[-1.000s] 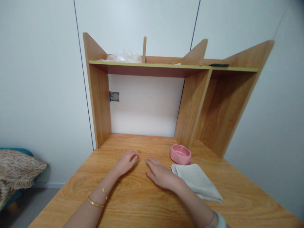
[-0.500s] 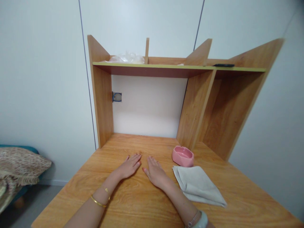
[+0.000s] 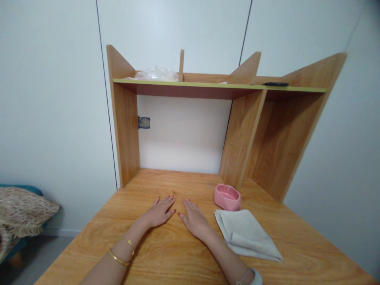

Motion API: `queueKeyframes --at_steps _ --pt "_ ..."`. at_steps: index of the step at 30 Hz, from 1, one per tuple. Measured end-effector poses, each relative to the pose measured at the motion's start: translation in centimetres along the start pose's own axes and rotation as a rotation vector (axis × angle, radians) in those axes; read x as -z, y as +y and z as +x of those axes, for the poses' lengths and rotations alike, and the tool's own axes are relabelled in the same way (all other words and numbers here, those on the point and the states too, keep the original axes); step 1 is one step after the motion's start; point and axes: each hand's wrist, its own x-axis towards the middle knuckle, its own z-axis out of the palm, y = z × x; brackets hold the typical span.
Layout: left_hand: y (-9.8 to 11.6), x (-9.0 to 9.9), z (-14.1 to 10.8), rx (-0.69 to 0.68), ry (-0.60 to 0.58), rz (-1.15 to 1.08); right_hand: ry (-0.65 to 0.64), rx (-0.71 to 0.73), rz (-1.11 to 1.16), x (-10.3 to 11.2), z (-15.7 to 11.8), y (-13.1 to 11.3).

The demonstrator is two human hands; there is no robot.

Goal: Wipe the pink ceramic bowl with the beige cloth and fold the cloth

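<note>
My left hand (image 3: 158, 211) lies flat on the wooden desk (image 3: 166, 253), palm down, with nothing in it. Beside it my right hand (image 3: 194, 219) rests the same way, fingers stretched forward and thumb out toward the left one. A small gap separates the two thumbs. To the right of my right hand sits a pink faceted bowl (image 3: 227, 202), looking like an ashtray. Just in front of it lies a folded light-grey cloth (image 3: 249, 235), close to my right forearm. Neither hand touches the bowl or the cloth.
A wooden shelf unit (image 3: 242, 130) stands along the back of the desk. Its upper board carries a clear plastic bag (image 3: 157, 74) and a flat black object (image 3: 276, 84). An open socket box (image 3: 144, 122) shows in the wall. A patterned cushion (image 3: 25, 209) is at far left.
The view has shifted slightly. My left fingers are a little more spread, and both hands stay flat on the desk. The bowl and cloth have not moved.
</note>
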Motion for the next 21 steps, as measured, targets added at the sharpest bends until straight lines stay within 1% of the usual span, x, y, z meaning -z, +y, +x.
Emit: queueKeyframes --at_steps 7,21 --pt "-0.26 -0.17 0.15 -0.016 0.012 -0.01 -0.002 0.005 -0.029 0.24 -0.2 -0.15" --pt "-0.16 0.06 0.01 -0.011 0.013 -0.016 0.02 0.009 -0.043 -0.04 -0.05 0.0"
